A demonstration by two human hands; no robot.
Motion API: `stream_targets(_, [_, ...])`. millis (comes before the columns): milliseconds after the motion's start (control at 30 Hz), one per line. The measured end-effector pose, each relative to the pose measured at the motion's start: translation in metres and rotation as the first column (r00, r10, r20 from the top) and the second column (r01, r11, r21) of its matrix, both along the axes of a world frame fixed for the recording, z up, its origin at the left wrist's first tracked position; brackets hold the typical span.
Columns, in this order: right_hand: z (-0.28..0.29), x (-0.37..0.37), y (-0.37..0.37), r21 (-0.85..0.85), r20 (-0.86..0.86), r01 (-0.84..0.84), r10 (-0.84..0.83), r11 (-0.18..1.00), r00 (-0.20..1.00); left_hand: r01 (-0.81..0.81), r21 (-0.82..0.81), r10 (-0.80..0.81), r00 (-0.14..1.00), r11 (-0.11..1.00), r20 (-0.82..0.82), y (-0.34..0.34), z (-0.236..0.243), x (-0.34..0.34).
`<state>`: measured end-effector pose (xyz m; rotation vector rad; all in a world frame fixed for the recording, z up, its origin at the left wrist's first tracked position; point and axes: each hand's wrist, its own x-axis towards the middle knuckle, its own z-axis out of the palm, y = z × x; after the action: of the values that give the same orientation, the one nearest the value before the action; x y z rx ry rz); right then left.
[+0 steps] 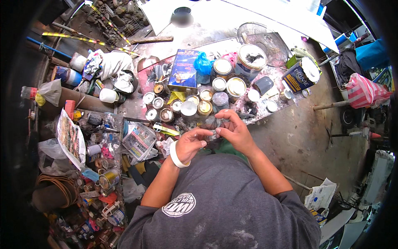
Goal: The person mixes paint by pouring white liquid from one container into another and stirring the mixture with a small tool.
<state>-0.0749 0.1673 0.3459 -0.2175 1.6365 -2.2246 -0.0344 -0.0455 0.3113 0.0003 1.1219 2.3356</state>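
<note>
My left hand [191, 143], with a white band on its wrist, and my right hand [235, 130] meet in front of my chest. Between their closed fingers is a small see-through thing [214, 132]; its kind I cannot make out. My left fingers point right toward it, while the right thumb and fingers curl around it from the other side. Just beyond them, a paint-spattered table [271, 115] carries several paint cans. Nearest are a white-topped can [188, 108] and an open can with yellowish paint [205, 108].
A blue rectangular tin [183, 69], a large paint bucket [251, 58] and a dark blue container [299, 76] stand farther back. At left, a crowded shelf holds cans and a newspaper [70, 137]. A folded newspaper [139, 141] lies left of my hands. A wire fan guard [271, 47] rests behind the bucket.
</note>
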Motion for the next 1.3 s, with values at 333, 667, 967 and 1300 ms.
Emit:
stream_targets(333, [0.007, 0.007, -0.011, 0.094, -0.092, 0.058, -0.049, 0.994, 0.995, -0.409, 0.082, 0.41, 0.912, 0.909, 0.006, -0.02, -0.004, 0.0])
stream_targets(667, [0.023, 0.009, -0.013, 0.288, -0.284, 0.106, -0.021, 0.952, 0.959, -0.663, -0.233, 0.661, 0.744, 0.712, -0.098, -0.003, -0.011, 0.002])
stream_targets(967, [0.011, 0.017, -0.004, -0.191, 0.202, 0.262, -0.223, 0.946, 0.954, -0.316, 0.352, 0.304, 0.948, 0.881, 0.09, 0.026, 0.01, -0.003])
stream_targets(1300, [-0.006, 0.03, -0.013, -0.003, 0.049, 0.151, -0.151, 0.989, 0.987, -0.356, -0.376, 0.266, 0.925, 0.855, -0.272, -0.004, 0.007, 0.02])
